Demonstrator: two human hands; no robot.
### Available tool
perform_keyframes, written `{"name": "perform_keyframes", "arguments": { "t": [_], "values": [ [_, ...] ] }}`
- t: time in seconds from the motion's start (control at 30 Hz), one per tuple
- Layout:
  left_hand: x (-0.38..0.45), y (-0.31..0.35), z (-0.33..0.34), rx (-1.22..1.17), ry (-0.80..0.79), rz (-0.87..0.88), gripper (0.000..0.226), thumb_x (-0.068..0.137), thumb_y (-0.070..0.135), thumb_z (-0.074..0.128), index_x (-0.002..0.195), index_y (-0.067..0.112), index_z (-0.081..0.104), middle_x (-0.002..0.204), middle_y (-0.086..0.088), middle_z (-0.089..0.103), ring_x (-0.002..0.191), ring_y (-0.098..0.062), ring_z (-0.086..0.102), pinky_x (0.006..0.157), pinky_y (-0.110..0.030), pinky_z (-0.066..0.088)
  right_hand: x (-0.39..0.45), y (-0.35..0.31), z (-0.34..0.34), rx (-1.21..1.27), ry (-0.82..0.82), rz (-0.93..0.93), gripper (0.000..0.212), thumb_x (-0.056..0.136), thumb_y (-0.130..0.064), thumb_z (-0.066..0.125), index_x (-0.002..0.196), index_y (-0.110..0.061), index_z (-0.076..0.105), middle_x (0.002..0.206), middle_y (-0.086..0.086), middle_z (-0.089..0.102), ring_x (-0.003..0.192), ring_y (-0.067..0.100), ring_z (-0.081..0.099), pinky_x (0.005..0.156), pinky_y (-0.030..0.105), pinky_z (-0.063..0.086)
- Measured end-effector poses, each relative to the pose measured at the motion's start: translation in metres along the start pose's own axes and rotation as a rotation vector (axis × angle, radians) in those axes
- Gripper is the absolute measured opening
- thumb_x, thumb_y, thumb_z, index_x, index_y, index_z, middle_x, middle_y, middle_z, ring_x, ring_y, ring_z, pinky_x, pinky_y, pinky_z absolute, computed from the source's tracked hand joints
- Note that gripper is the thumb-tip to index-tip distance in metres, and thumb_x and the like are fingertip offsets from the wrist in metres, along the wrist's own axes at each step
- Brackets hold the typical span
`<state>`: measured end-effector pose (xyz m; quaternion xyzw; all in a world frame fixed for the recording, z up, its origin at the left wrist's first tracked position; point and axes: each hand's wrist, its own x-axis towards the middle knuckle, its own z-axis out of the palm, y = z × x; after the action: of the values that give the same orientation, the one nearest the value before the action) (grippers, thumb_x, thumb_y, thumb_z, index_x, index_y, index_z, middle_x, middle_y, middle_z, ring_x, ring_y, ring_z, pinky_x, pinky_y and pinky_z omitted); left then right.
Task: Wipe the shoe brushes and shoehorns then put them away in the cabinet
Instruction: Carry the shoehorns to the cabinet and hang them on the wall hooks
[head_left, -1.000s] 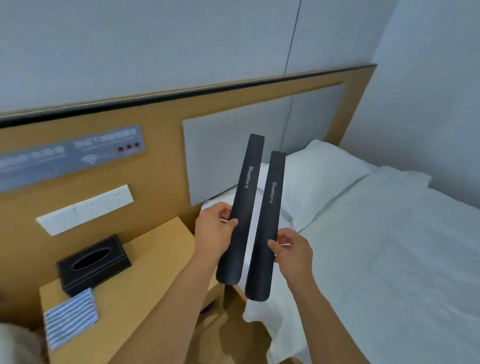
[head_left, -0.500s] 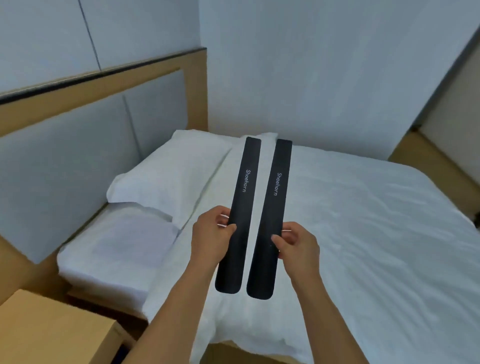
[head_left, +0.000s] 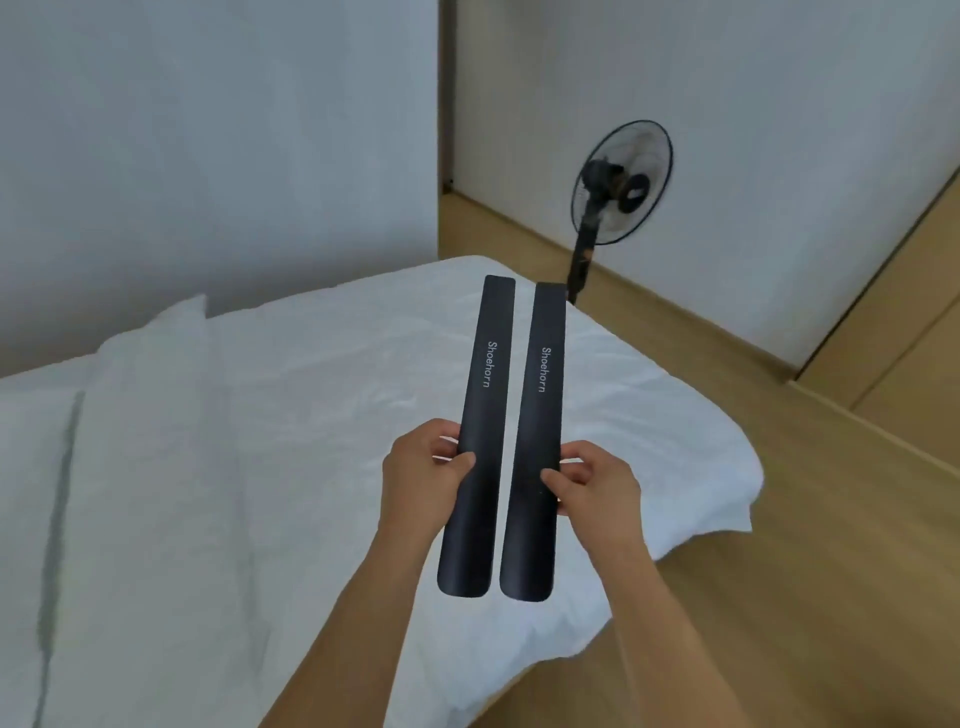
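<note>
Bedroom, prob hotel or rental type, that's my read from the head cam. Evidence: big bed (head_left: 260, 467) w/ white duvet, rumpled, fills most of the view; white pillow (head_left: 150, 353) at left against plain pale wall (head_left: 208, 156). Light wood-look floor (head_left: 779, 597) to the right of the bed. Black pedestal fan (head_left: 621, 182) standing beyond the bed's far corner, by a white panel w/ wood trim (head_left: 779, 156). Looks domestic/lodging, not a shop or lab.
</note>
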<state>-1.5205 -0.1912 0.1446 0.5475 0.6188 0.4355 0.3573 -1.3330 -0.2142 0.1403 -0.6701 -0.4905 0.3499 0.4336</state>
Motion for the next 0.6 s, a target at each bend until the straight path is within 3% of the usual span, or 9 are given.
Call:
{"name": "perform_keyframes", "arguments": {
  "t": [0.1, 0.23, 0.43, 0.6],
  "values": [
    [0.015, 0.01, 0.035, 0.02, -0.156, 0.064, 0.021, 0.078, 0.014, 0.073, 0.083, 0.033, 0.068, 0.078, 0.011, 0.071, 0.067, -0.009, 0.068, 0.066, -0.033, 0.057, -0.005, 0.015, -0.032, -0.013, 0.117, 0.091, 0.015, 0.086, -0.009, 0.069, 0.086, -0.024, 0.067, 0.072, -0.005, 0.075, 0.071, 0.02, 0.072, 0.076, 0.044, 0.061],
    [0.017, 0.027, 0.099, 0.006, -0.34, 0.125, 0.02, 0.077, 0.015, 0.075, 0.082, 0.033, 0.068, 0.077, 0.01, 0.072, 0.067, -0.011, 0.068, 0.066, -0.04, 0.059, -0.019, 0.04, -0.083, -0.045, 0.291, 0.187, 0.017, 0.085, -0.01, 0.07, 0.084, -0.027, 0.067, 0.072, -0.011, 0.074, 0.064, 0.009, 0.07, 0.07, 0.035, 0.06],
    [-0.001, 0.059, 0.198, 0.039, -0.544, 0.233, 0.019, 0.078, 0.016, 0.075, 0.085, 0.032, 0.068, 0.079, 0.012, 0.071, 0.068, -0.01, 0.068, 0.065, -0.037, 0.059, -0.03, 0.079, -0.155, -0.039, 0.526, 0.26, 0.022, 0.082, -0.01, 0.074, 0.085, -0.031, 0.07, 0.075, -0.013, 0.072, 0.073, 0.002, 0.069, 0.076, 0.034, 0.06],
    [-0.016, 0.091, 0.282, 0.086, -0.608, 0.323, 0.017, 0.081, 0.017, 0.076, 0.086, 0.031, 0.067, 0.081, 0.013, 0.07, 0.073, -0.011, 0.068, 0.065, -0.029, 0.057, -0.017, 0.117, -0.225, 0.004, 0.624, 0.272, 0.02, 0.084, -0.012, 0.074, 0.091, -0.03, 0.072, 0.08, -0.013, 0.073, 0.077, 0.003, 0.07, 0.079, 0.038, 0.06]
  ]
}}
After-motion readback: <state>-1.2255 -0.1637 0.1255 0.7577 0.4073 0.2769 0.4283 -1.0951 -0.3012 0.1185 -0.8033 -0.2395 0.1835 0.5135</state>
